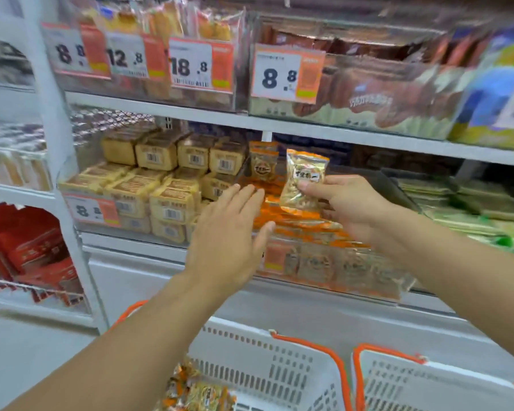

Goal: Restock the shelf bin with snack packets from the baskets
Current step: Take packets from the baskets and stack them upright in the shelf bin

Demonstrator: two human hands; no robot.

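Observation:
My right hand [343,204] holds an orange-and-clear snack packet [302,179] upright over the clear shelf bin [333,271] on the middle shelf. The bin holds a pile of the same orange packets [291,221], and another one [263,161] stands upright at its back. My left hand [230,229] hovers flat with fingers apart at the bin's left side, empty, just above the pile. Below, a white basket with orange handles [267,372] holds several more packets [196,393] at its near left corner. A second white basket [433,384] stands to its right.
Yellow boxed cakes [161,185] fill the bin to the left. Green packets [472,212] lie to the right. The shelf above [250,120] carries bins with price tags [285,74]. A side rack with red packets [33,247] stands at far left.

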